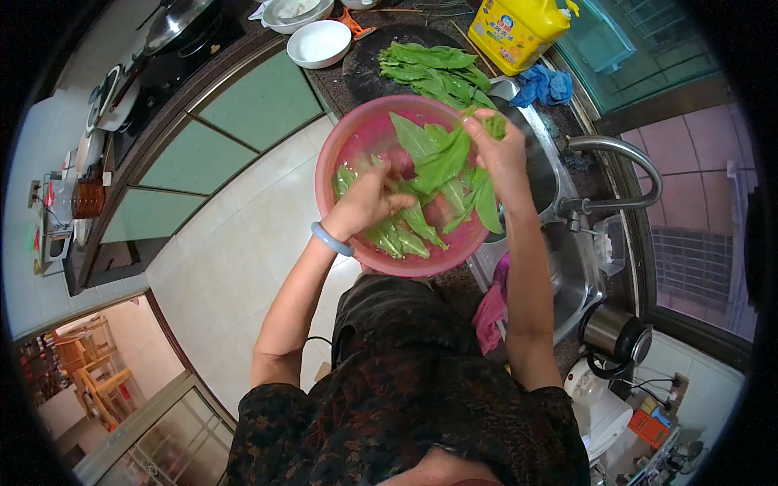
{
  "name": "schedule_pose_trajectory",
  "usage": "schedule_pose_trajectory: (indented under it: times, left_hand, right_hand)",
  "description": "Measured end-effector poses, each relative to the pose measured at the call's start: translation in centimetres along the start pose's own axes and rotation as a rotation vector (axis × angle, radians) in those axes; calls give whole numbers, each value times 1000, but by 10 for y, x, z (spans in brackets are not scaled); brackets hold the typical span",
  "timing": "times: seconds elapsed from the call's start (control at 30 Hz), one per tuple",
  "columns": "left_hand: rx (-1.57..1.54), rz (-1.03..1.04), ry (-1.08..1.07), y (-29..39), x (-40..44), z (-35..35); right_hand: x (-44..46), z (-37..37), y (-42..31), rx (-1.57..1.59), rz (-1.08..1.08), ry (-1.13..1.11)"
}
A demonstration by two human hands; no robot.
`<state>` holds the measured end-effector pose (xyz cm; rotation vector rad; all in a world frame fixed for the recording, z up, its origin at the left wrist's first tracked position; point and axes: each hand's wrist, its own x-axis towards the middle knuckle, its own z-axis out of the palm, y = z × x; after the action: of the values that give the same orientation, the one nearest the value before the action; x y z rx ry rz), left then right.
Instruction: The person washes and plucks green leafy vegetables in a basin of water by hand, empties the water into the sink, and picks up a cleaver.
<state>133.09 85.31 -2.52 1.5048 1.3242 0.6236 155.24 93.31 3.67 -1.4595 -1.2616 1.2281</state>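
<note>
A pink plastic basin (326,154) holds water and several long green leaves of a leafy vegetable (442,162). My right hand (501,154) is closed around a bunch of these leaves at the basin's right side, and the leaves hang down over the basin. Inside the basin on the left, my left hand (365,201) is over the wet leaves, its thumb and fingers apart; its fingertips are slightly blurred. A pale blue bangle (331,240) circles the left wrist. Behind the basin, a pile of similar greens (429,69) lies on a dark round cutting board (361,69).
To the right is a steel sink (579,271) with a curved faucet (624,146). A yellow jug (515,32), a blue cloth (545,85) and a white bowl (318,44) stand at the back. A pink cloth (490,312) hangs by the sink, with a kettle (612,336) nearby.
</note>
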Motion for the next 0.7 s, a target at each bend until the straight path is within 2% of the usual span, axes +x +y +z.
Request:
schedule_pose_trajectory:
  times: [0.03,0.07,0.13,0.17,0.2,0.27,0.3,0.33,0.4,0.53,0.7]
  left_hand:
    - [-304,-13,67,23,1,0]
    - [-305,-13,75,30,5,2]
    - [-236,220,244,38,16,3]
    - [-246,296,236,28,26,9]
    - [-246,299,236,33,24,11]
    - [-250,72,208,44,18,13]
    - [-263,249,258,41,22,16]
    - [-264,249,257,37,21,18]
    - [-370,91,206,38,13,20]
    - [-388,76,182,29,7,21]
    - [-388,115,203,18,6,28]
  right_hand:
    - [-2,5,6,30,-125,-63]
    - [-4,11,10,29,-128,-70]
    - [-11,21,14,-93,-141,-148]
    - [-15,24,11,-230,-125,-133]
    - [-15,27,15,-231,-128,-132]
    - [-14,30,29,-95,-248,-178]
    - [-16,28,26,-142,-228,-196]
    - [-17,27,24,-142,-227,-195]
    - [-21,26,22,-94,-166,-277]
    - [-28,25,11,-82,-76,-332]
    - [-25,35,31,-267,-272,-264]
